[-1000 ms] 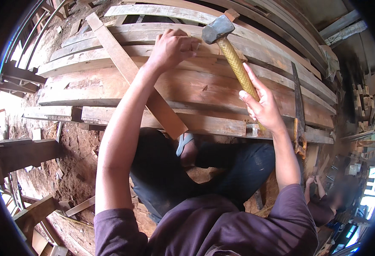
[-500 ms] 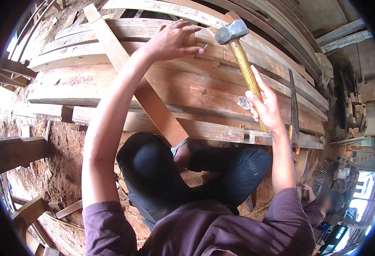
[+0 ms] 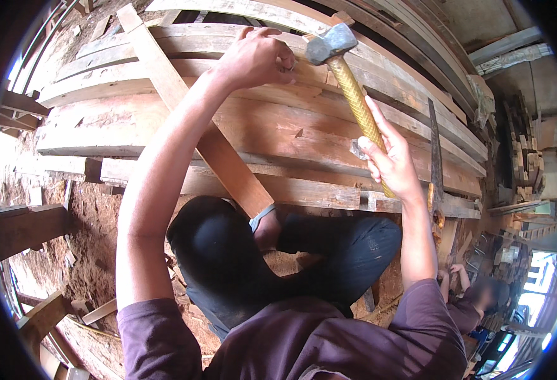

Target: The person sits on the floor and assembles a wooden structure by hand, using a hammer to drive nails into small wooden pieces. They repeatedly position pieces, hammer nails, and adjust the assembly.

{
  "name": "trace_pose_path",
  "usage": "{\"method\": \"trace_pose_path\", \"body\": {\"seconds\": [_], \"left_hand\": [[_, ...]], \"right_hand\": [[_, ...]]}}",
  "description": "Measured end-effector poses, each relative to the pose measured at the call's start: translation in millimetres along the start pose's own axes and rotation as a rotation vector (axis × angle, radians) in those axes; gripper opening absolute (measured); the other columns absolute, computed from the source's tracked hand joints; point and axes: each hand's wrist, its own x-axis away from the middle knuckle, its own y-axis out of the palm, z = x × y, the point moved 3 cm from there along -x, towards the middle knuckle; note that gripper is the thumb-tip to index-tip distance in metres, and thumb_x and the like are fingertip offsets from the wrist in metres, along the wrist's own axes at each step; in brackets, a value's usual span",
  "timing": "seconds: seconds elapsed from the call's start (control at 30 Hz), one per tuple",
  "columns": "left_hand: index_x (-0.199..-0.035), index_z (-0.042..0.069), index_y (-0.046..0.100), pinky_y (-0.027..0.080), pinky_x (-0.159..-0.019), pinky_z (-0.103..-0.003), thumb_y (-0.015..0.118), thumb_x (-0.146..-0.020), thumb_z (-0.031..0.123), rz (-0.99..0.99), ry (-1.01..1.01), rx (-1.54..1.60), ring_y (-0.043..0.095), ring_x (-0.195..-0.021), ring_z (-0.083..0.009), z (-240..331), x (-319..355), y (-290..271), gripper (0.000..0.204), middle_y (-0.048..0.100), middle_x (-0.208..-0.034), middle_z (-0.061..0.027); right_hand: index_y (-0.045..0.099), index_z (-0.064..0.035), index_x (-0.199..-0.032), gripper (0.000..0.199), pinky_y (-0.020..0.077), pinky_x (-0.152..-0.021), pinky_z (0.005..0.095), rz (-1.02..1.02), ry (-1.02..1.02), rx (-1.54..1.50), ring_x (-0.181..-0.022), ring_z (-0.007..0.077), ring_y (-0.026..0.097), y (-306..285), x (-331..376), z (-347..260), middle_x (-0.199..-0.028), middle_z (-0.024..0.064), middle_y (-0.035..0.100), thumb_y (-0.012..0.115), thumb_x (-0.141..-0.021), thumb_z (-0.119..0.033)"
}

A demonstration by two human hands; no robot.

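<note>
The right hand [image 3: 389, 161] wraps low on the hammer's [image 3: 348, 82] yellow ribbed handle; its steel head looks top-heavy, poised over curved planks [image 3: 278, 126]. The left hand [image 3: 253, 60] pinches closed beside it, contents too small to tell

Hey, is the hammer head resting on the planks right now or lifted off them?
Lifted, it seems. The right hand grips the handle low, and the hammer head hangs beside the left hand, above the planks.

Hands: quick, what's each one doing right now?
Left hand: closed, pinching something too small to tell against the planks.
Right hand: shut on the hammer.
</note>
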Motion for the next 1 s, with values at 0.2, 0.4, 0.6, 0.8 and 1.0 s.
{"method": "trace_pose_path", "body": {"seconds": [0.2, 0.4, 0.6, 0.8, 1.0], "left_hand": [[-0.103, 0.011, 0.083, 0.047, -0.120, -0.048, 0.088, -0.090, 0.026, 0.036, 0.082, 0.134, 0.065, -0.132, -0.0282, -6.0, 3.2, 5.6, 0.021, 0.080, -0.118, -0.0029], [-0.105, 0.008, 0.082, 0.052, -0.112, -0.047, 0.090, -0.087, 0.020, 0.105, 0.157, 0.201, 0.069, -0.116, -0.0307, -7.4, 6.6, 9.0, 0.023, 0.078, -0.112, -0.0071], [-0.101, 0.014, 0.080, 0.045, -0.113, -0.053, 0.088, -0.086, 0.027, 0.060, 0.136, 0.123, 0.068, -0.121, -0.0271, -10.4, 5.3, 14.7, 0.021, 0.075, -0.108, -0.0031], [-0.102, 0.015, 0.076, 0.040, -0.117, -0.056, 0.087, -0.087, 0.029, 0.161, 0.202, 0.113, 0.066, -0.125, -0.0276, -9.5, 7.6, 14.1, 0.023, 0.073, -0.108, -0.0019], [-0.125, 0.012, 0.063, 0.035, -0.127, -0.054, 0.089, -0.086, 0.021, 0.042, 0.033, 0.173, 0.061, -0.137, -0.0304, -8.5, 8.7, 14.6, 0.047, 0.074, -0.123, -0.0055]], "right_hand": [[0.035, -0.0266, -0.177, 0.074, 0.0420, -0.048, 0.0228, -0.017, 0.002, -0.026, -0.054, 0.0013, 0.043, 9.0, -5.0, -4.2, -0.098, -0.0027, 0.065, 0.067, -0.111, -0.010], [0.035, -0.0259, -0.177, 0.074, 0.0420, -0.048, 0.0230, 0.001, 0.020, -0.016, -0.054, 0.0011, 0.043, 8.2, -5.5, -6.0, -0.099, -0.0023, 0.065, 0.066, -0.112, -0.009], [0.036, -0.0264, -0.176, 0.074, 0.0418, -0.048, 0.0226, 0.007, 0.012, 0.021, -0.054, 0.0009, 0.042, 6.8, -1.6, -5.3, -0.099, -0.0029, 0.065, 0.068, -0.112, -0.010], [0.037, -0.0261, -0.176, 0.073, 0.0417, -0.047, 0.0222, -0.023, 0.041, 0.010, -0.054, 0.0009, 0.042, 5.8, 0.8, -9.8, -0.095, -0.0037, 0.064, 0.068, -0.112, -0.012], [0.037, -0.0285, -0.176, 0.074, 0.0427, -0.047, 0.0215, -0.011, 0.012, 0.019, -0.054, 0.0011, 0.042, 5.3, 2.7, -18.7, -0.095, -0.0043, 0.064, 0.069, -0.111, -0.015]]}}
